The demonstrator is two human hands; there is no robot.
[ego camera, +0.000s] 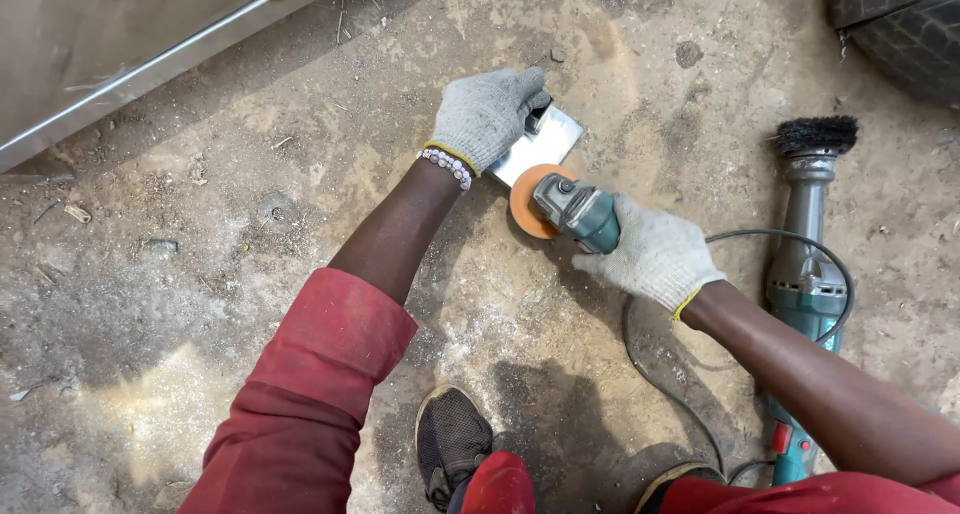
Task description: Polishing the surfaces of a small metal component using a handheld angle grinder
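Metal, flat and pale, the small plate (543, 142) lies on the dusty concrete floor (300, 174), just ahead of the person's shoe (452, 442). The gloved left hand (487, 114) presses down on its far end, fingers curled together over the edge, pinning it. The gloved right hand (652, 256) wraps closed around the teal body of a grinder (578, 212), whose orange disc (530, 202) meets the plate's near edge. The plate looks stiff and thin, probably light enough to skid, with edges likely sharp, so holding it flat from above, well away from the disc, seems the safest grip. A second grinder with a wire brush (808, 234) lies on the floor to the right, its cable (650, 374) looping nearby.
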